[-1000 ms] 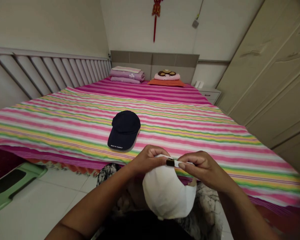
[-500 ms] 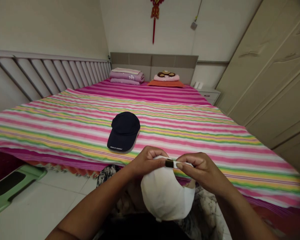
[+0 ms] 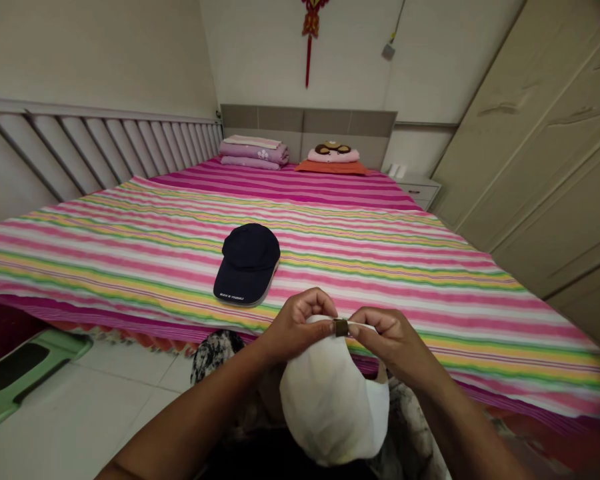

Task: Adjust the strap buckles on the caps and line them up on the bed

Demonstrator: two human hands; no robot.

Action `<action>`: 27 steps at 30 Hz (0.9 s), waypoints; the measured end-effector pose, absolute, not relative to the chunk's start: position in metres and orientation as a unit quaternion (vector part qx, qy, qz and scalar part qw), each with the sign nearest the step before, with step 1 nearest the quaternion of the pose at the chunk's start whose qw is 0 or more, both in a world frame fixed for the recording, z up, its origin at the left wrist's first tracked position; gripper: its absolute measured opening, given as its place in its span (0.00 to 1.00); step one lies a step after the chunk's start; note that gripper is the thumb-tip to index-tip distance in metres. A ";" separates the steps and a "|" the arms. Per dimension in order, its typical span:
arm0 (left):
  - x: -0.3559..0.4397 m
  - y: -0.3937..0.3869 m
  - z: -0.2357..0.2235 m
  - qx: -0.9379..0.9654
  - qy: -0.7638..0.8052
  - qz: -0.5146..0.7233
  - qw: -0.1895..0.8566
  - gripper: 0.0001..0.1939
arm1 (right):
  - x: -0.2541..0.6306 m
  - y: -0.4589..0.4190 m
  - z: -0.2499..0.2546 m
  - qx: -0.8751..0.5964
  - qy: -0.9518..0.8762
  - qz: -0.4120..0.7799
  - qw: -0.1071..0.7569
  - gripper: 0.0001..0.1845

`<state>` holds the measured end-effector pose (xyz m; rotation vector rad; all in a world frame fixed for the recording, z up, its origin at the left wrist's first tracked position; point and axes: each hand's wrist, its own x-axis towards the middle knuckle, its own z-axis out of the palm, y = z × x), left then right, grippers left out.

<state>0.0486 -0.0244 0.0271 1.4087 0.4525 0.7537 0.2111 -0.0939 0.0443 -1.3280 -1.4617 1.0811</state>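
Observation:
I hold a white cap (image 3: 330, 400) in front of me, its crown hanging down toward my lap. My left hand (image 3: 300, 323) pinches the cap's back strap on one side of a small dark buckle (image 3: 341, 327). My right hand (image 3: 387, 340) pinches the strap on the buckle's other side. Both hands are closed on the strap. A dark navy cap (image 3: 247, 263) with small white lettering on its brim lies on the striped bedspread (image 3: 430, 267), beyond my hands and to the left.
Folded purple bedding (image 3: 254, 152) and an orange pillow with a cartoon cushion (image 3: 333, 159) lie at the headboard. A slatted rail (image 3: 105, 143) runs along the bed's left side. A wardrobe (image 3: 550, 153) stands at right. A green stool (image 3: 25, 370) sits on the floor at left.
My hands have drawn closer together around the buckle, and the white cap has sunk slightly lower. The navy cap has not moved.

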 end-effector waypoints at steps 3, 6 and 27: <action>0.049 -0.024 0.022 0.645 0.203 0.348 0.650 0.11 | 0.208 -0.091 0.037 -0.515 -0.537 0.480 0.465 0.13; 0.048 -0.023 0.019 0.661 0.180 0.343 0.643 0.13 | 0.203 -0.089 0.031 -0.483 -0.474 0.532 0.509 0.11; 0.054 -0.025 0.002 0.588 0.201 0.416 0.664 0.15 | 0.189 -0.088 0.028 -0.481 -0.404 0.534 0.567 0.15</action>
